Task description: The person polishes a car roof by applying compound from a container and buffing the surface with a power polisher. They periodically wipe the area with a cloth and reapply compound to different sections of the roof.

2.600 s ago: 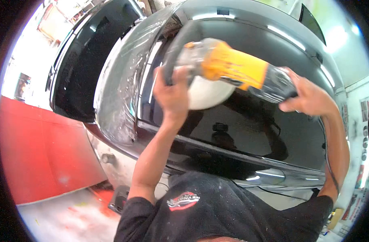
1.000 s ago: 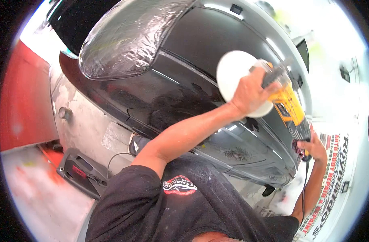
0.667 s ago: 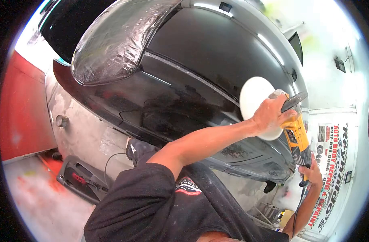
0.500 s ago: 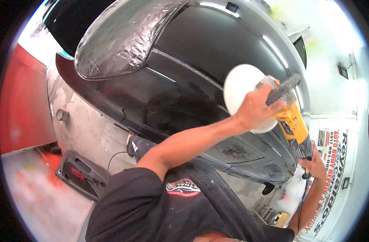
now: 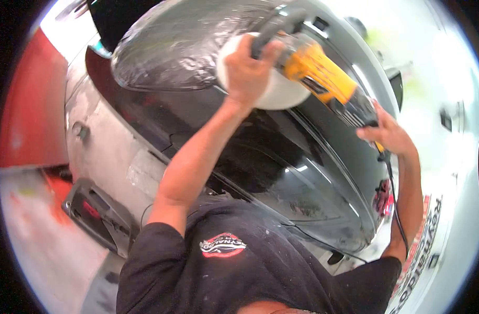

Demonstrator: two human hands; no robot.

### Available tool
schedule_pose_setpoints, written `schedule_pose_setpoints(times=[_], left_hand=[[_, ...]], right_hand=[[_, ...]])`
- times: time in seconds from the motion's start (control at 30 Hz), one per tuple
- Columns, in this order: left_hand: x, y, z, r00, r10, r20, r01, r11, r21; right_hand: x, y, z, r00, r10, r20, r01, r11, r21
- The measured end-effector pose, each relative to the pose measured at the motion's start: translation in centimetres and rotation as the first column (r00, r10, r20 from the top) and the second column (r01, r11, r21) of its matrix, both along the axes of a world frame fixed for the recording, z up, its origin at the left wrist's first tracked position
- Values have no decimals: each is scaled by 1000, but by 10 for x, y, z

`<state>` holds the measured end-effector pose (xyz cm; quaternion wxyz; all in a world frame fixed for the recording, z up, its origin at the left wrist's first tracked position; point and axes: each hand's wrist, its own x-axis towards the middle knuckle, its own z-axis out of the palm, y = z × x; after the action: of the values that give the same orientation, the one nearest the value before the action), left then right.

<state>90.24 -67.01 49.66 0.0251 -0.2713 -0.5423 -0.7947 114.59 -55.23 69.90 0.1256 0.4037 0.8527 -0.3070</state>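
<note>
A yellow and black polisher [image 5: 323,73] reaches across the upper middle of the view, its body slanting down to the right. Fingers of my left hand [image 5: 247,73] wrap around its dark curved front handle. At the rear end, my right hand [image 5: 388,131] grips the dark grip, where a black cord [image 5: 392,193] hangs down. The large white polishing pad [image 5: 284,91] overlaps the dark car [image 5: 255,149] beside the wrinkled clear plastic sheet [image 5: 171,44] covering its glass. Part of the pad is hidden behind my left hand and the handle.
A red panel [image 5: 32,104] stands at the far left. On the floor below it lies a dark plastic car trim panel [image 5: 100,214]. A lettered banner [image 5: 427,246] hangs on the pale wall at the right. The car's side runs close before my body.
Both hands have carried the polisher up and to the left, from the car's right-hand part to beside the plastic sheet. My view has shifted slightly too.
</note>
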Motion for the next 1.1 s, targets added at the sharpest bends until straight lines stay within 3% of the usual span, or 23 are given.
schedule_pose_setpoints(times=[0.03,0.07,0.1,0.13,0.17,0.23,0.27,0.37,0.4,0.5,0.57,0.73,0.83,0.93,1.03,1.07,1.1], left_hand=[[-4,3,-1,987,103,-119,-104,995,3],[2,2,4,993,43,-113,-31,993,110],[14,0,13,996,-89,0,87,971,222],[28,2,14,997,-73,9,71,988,140],[42,4,14,995,-17,-95,26,995,94],[90,0,33,990,-60,-125,54,997,-55],[118,0,41,977,-191,-94,184,980,-72],[195,17,56,857,-506,-96,498,862,-97],[221,29,60,797,-594,-111,585,804,-108],[282,45,60,616,-767,-179,755,640,-141],[319,50,67,516,-835,-191,796,549,-253],[347,68,81,347,-920,-180,879,386,-280],[362,84,87,360,-884,-300,859,439,-262],[374,102,99,321,-908,-268,860,398,-320],[386,170,122,272,-946,-177,842,323,-432],[405,200,116,305,-926,-223,875,365,-319],[407,222,121,312,-921,-233,862,378,-339]], right_hand=[[10,8,-7,993,49,-105,-53,998,-36],[16,8,-7,995,57,-80,-58,998,-14],[31,6,-7,997,61,-56,-61,998,4],[57,6,-9,996,11,-84,-12,1000,-12],[79,5,-13,993,-26,-118,23,999,-30],[129,-3,-14,983,-61,-173,54,998,-45],[159,-10,-13,979,-68,-193,62,997,-38],[253,-41,-6,918,-352,-181,333,935,-125],[294,-50,-19,899,-376,-224,363,927,-96],[375,-91,-44,807,-527,-267,514,849,-122],[409,-120,-50,722,-628,-290,595,778,-203],[433,-158,-58,569,-786,-241,726,618,-301],[433,-169,-54,509,-815,-278,742,579,-338],[441,-168,-53,449,-843,-295,774,532,-343],[443,-113,-39,378,-872,-311,778,482,-403],[442,-98,-27,357,-876,-324,772,472,-426],[439,-79,-24,353,-877,-326,774,469,-424]])
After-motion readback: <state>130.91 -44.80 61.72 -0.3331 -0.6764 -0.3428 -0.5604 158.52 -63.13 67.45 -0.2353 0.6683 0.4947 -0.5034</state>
